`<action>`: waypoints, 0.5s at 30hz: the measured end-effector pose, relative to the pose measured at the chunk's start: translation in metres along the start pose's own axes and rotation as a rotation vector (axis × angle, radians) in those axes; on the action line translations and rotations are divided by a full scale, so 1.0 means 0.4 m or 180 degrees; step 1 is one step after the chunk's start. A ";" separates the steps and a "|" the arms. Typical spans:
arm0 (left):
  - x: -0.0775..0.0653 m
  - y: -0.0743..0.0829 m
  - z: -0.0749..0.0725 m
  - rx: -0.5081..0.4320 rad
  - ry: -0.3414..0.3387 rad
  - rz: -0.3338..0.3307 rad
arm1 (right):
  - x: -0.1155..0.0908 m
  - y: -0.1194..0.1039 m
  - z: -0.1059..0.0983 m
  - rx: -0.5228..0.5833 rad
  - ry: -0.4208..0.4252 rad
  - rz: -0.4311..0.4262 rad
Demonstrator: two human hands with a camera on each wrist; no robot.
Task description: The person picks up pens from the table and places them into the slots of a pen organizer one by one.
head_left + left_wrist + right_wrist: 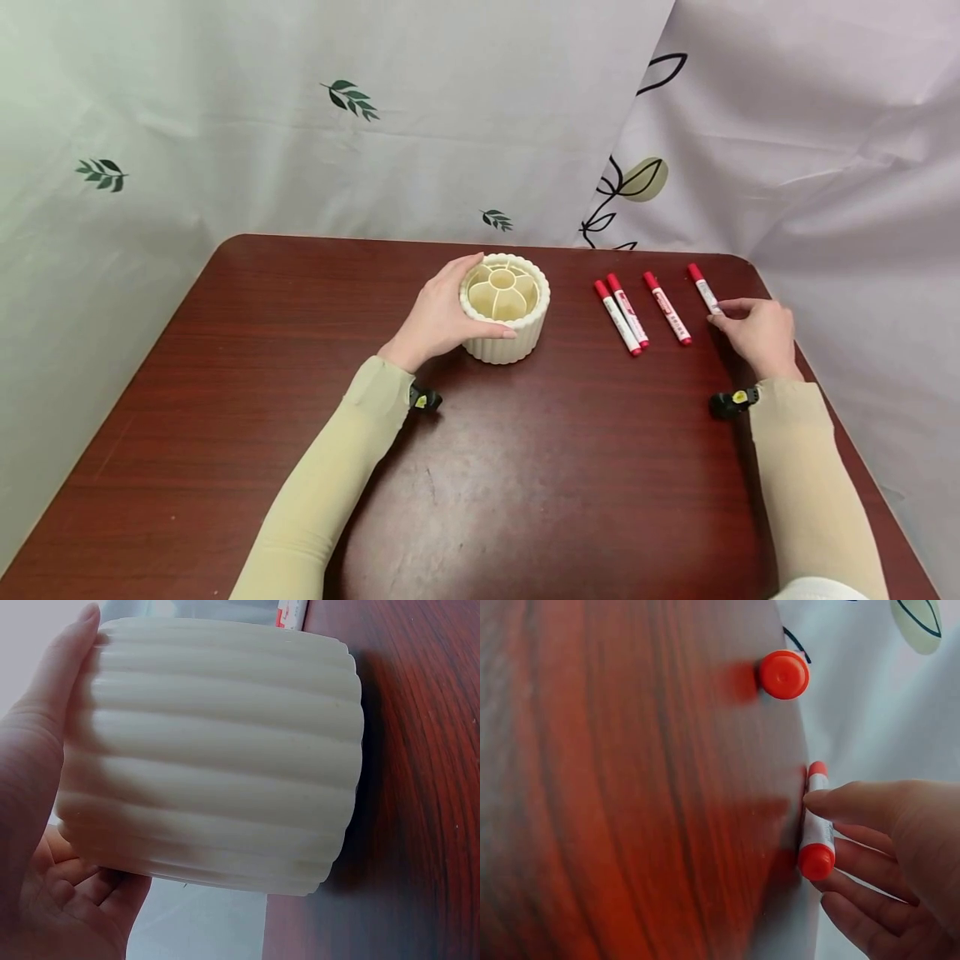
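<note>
A cream, ribbed pen holder (517, 340) with petal-shaped compartments stands upright near the back of the table. My left hand (438, 315) grips its left side, the thumb along the front and the fingers round the back. In the left wrist view the ribbed wall (217, 757) fills most of the picture, and some of the fingers are hidden behind it. At the right, my right hand (761, 333) pinches a white marker with red ends (705, 290) near its closer end. In the right wrist view the thumb presses on this marker (817, 823), which lies at the table surface.
Between the holder and my right hand lie more red-capped markers: two side by side (617, 317) (628, 310) and one apart (667, 308). The brown table (525, 467) meets a pale leaf-printed cloth (420, 167) at its back edge. The right table edge runs close to my right hand.
</note>
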State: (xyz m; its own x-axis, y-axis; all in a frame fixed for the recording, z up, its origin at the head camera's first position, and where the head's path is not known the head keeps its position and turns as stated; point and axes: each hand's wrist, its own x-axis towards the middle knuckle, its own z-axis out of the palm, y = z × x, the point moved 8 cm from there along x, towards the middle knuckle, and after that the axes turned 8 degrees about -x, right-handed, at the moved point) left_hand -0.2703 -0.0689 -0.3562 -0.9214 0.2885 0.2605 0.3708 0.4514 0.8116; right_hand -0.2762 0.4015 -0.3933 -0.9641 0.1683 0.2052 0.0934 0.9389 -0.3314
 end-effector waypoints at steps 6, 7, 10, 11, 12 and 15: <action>-0.001 0.002 0.000 0.0014 0.0002 0.0009 | -0.002 0.004 0.002 -0.0020 0.0050 -0.0007; -0.001 0.002 0.000 0.0019 0.0001 0.0012 | -0.003 0.005 0.002 -0.0016 0.0054 -0.0001; 0.000 0.001 0.000 0.0030 0.0004 0.0028 | -0.005 0.009 0.001 -0.0007 0.0079 0.0035; 0.001 0.001 0.001 0.0033 0.0004 0.0033 | -0.006 0.011 -0.002 -0.0002 0.0104 0.0055; 0.001 0.001 0.001 0.0034 0.0005 0.0038 | -0.006 0.011 -0.005 0.0005 0.0129 0.0074; 0.001 -0.001 0.000 0.0046 0.0014 0.0040 | -0.006 0.011 -0.019 0.0063 0.0242 0.0137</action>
State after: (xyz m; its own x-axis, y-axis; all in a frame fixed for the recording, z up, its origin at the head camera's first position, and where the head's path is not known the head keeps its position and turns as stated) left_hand -0.2708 -0.0689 -0.3564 -0.9171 0.2905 0.2730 0.3840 0.4598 0.8007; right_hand -0.2716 0.4074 -0.3881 -0.9376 0.2314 0.2596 0.1286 0.9243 -0.3594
